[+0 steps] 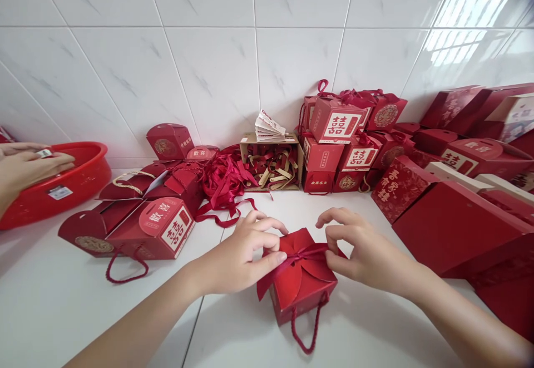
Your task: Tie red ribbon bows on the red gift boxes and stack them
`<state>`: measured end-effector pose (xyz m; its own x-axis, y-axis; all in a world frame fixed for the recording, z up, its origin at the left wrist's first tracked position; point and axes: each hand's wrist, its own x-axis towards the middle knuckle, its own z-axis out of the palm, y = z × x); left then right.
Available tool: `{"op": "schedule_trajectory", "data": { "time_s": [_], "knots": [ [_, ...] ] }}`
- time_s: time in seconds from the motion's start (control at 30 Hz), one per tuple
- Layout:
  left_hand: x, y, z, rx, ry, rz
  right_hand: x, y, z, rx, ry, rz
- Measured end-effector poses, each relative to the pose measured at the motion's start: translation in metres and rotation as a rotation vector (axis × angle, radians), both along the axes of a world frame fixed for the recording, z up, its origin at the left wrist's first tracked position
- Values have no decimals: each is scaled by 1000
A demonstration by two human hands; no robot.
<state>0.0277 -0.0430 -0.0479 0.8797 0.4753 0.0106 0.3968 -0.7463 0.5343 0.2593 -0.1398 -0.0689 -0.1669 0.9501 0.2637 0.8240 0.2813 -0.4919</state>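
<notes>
In front of me on the white surface sits a small red gift box (306, 295) with petal-shaped top flaps and a twisted cord handle hanging from its near side. A dark red ribbon (299, 256) crosses its top and is tied at the middle. My left hand (254, 254) pinches the ribbon's left part between thumb and fingers. On the other side my right hand (354, 251) pinches the right part with thumb and index finger, its other fingers raised. The ribbon's left tail hangs over the box edge.
Red gift boxes (154, 229) stand at left, beside loose ribbons (227, 178) and an open carton (298, 162) of cord handles. More boxes are stacked (329, 156) by the tiled wall. Red bags (459, 217) crowd the right. Another person's hands (29, 162) are above a red basin (79, 181).
</notes>
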Motion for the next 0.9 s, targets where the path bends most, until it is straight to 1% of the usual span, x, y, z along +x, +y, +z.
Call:
{"op": "schedule_trajectory", "data": {
  "time_s": [0.07,0.13,0.2,0.3,0.37,0.47,0.53,0.6,0.8,0.9],
  "knots": [
    [-3,1,3,114,47,23,1,-2,1,17,-50,-2],
    [-5,2,4,178,59,56,0,-3,1,32,-71,-5],
    [-6,4,3,136,31,65,0,-2,-1,55,-69,-15],
    [-7,8,-2,-10,-59,37,0,1,-3,80,-57,-30],
    [-5,11,-7,-40,-106,46,1,1,-5,81,-61,-36],
    [-2,15,-13,-2,-90,86,2,0,-5,86,-85,-41],
    [-1,17,-14,34,-62,96,2,0,-6,99,-103,-53],
    [-1,17,-13,78,-57,99,2,0,-7,102,-114,-63],
    [0,19,-3,216,-34,117,1,5,-12,102,-105,-97],
    [3,19,-3,232,-35,156,2,7,-16,95,-72,-126]
  ]
}}
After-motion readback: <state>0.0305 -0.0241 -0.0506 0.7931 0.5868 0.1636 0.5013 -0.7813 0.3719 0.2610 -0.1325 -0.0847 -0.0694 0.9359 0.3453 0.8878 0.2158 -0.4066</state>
